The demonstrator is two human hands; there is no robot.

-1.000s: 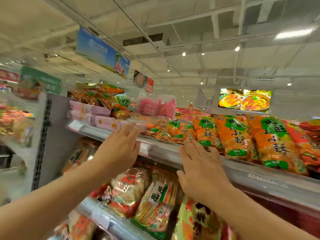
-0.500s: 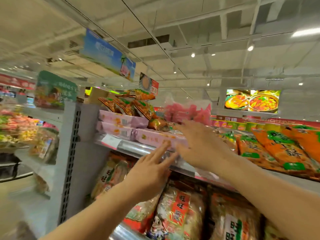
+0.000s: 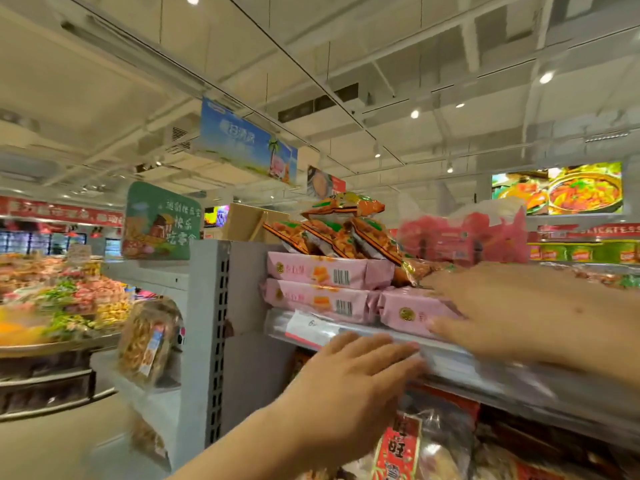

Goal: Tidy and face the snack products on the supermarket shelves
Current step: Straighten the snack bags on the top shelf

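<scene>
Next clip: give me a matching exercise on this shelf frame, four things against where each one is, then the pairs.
Things:
1. left hand
2. right hand
3. orange snack bags
4. price label

Places:
A. piled on the stacked pink packs
B. on the shelf's front rail, under the pink packs
C. fingers flat along the front rail
D. spread over the lone pink pack to the right

Pairs: 1-C, 2-D, 3-A, 4-B

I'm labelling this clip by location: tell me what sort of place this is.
A supermarket snack aisle, most likely. Pink snack packs are stacked on a shelf edged with a price-tag rail, promotional signs hang from the ceiling, and a produce display stands at left.
</scene>
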